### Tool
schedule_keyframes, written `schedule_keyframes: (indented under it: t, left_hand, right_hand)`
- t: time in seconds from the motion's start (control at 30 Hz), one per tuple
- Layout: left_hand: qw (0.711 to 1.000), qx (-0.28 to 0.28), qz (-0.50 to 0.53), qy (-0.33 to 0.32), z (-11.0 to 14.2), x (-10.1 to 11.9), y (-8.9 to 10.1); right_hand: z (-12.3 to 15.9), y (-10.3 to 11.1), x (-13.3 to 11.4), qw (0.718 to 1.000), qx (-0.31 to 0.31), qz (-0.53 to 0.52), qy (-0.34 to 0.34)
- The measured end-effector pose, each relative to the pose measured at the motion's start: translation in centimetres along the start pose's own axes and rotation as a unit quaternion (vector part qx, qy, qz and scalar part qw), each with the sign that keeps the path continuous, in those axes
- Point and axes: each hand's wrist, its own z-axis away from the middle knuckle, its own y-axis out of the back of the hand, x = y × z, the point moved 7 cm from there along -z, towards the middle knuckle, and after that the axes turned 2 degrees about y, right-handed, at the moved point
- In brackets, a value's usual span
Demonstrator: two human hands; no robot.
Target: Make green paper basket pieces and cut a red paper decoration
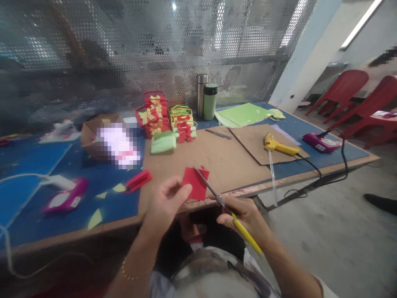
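Between the thumb and fingers of my left hand (167,199) is a small red square (196,186), either paper or felt. My right hand (246,213) grips a pair of yellow-handled scissors (247,236). Their blades lie across the upper right part of the red square, pointing up and left; I cannot tell whether they cut into it. Both hands are over the table's front edge. Behind the left hand, a folded red piece (138,181) rests near several yellow scraps (94,218).
Cardboard (201,151) covers the table's middle. Red bow-trimmed items (155,114) and a pale green folded piece (163,142) stand at the back. Nearby are a green tumbler (210,102), a steel flask (200,95), green sheets (243,114), a yellow glue gun (281,145) and a purple power socket (321,142).
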Motion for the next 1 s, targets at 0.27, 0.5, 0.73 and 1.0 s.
schedule_keyframes:
  t: [0.27, 0.5, 0.73, 1.0]
  left_hand:
    - [1.0, -0.007, 0.013, 0.002, -0.2, -0.3, -0.1]
    - [0.999, -0.011, 0.027, 0.022, -0.2, -1.0, -0.1]
    - [0.997, -0.019, 0.066, 0.046, 0.0, -1.4, -0.2]
    - [0.997, -0.023, 0.059, 0.038, -0.1, -1.4, -0.4]
  right_hand:
    - [0.0, -0.1, 0.2, 1.0, 0.008, -0.006, -0.005]
    - [0.0, -0.4, 0.2, 1.0, 0.011, -0.024, 0.006]
    - [0.0, -0.5, 0.5, 0.999, 0.014, -0.043, 0.008]
    - [0.0, -0.8, 0.5, 0.998, 0.011, -0.068, -0.003]
